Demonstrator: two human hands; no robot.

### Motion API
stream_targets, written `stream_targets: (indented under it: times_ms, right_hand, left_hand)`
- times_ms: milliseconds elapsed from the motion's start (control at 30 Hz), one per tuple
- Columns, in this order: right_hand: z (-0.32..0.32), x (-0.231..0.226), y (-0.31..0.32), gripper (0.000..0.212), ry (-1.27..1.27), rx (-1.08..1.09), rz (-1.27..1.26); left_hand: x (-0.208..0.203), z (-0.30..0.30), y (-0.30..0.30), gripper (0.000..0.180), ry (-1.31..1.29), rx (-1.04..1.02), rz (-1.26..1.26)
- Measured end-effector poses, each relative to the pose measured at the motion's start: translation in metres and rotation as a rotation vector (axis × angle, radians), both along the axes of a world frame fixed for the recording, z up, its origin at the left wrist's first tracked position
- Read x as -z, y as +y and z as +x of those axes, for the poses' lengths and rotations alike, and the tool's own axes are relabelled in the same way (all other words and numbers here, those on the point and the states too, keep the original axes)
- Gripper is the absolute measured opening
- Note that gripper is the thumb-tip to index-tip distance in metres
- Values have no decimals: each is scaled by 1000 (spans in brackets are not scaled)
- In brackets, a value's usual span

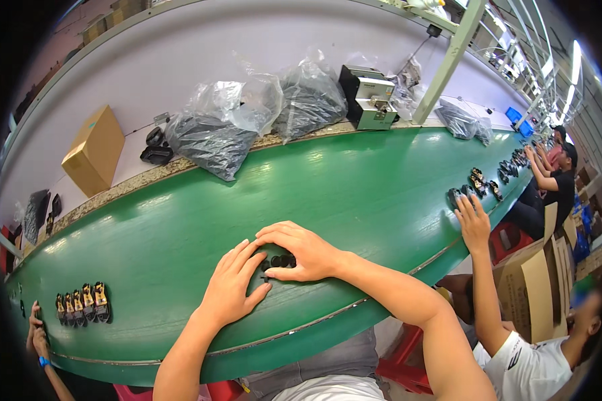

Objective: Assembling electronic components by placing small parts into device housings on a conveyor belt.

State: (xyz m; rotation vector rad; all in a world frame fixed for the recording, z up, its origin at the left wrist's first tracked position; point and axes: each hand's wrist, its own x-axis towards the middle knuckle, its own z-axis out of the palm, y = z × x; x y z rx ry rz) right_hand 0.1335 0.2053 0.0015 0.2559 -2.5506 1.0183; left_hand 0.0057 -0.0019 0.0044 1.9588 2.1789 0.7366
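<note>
A few small round black parts point(282, 260) lie in a cluster on the green table surface point(354, 200) in front of me. My left hand point(233, 284) rests flat to the left of them, fingers stretched forward and thumb apart. From the right, my right hand point(304, 250) curves around the cluster with its thumb spread from the fingers. The fingertips of both hands meet or nearly meet beyond the parts. Neither hand visibly grips anything; the right hand covers some of the cluster.
A row of black-and-gold assemblies point(83, 306) sits at left, near another person's hand point(39, 334). At right, a co-worker's hand point(473, 224) touches black parts. Clear bags of black pieces point(214, 140), a cardboard box point(93, 150) and a machine point(368, 97) line the far side.
</note>
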Motion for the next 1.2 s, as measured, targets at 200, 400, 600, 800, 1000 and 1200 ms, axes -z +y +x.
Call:
stream_targets:
  times_ms: [200,400,600,800,1000,1200]
  right_hand:
    - [1,-2,-4,61,-28,-1,21]
    - [1,-3,-16,62,-19,-14,-4]
    - [2,-4,-18,63,-38,11,5]
    - [1,-5,-16,59,-44,34,-21]
    - [2,-5,-17,57,-26,46,2]
    - [1,-6,-19,54,-11,55,-17]
  left_hand:
    - [6,-1,2,72,11,-1,79]
    - [3,-1,2,83,-31,7,85]
    - [7,-1,0,79,-48,15,81]
    - [6,-1,-1,70,-24,34,75]
    - [7,-1,0,68,-17,40,71]
    - [6,0,0,68,-23,37,63]
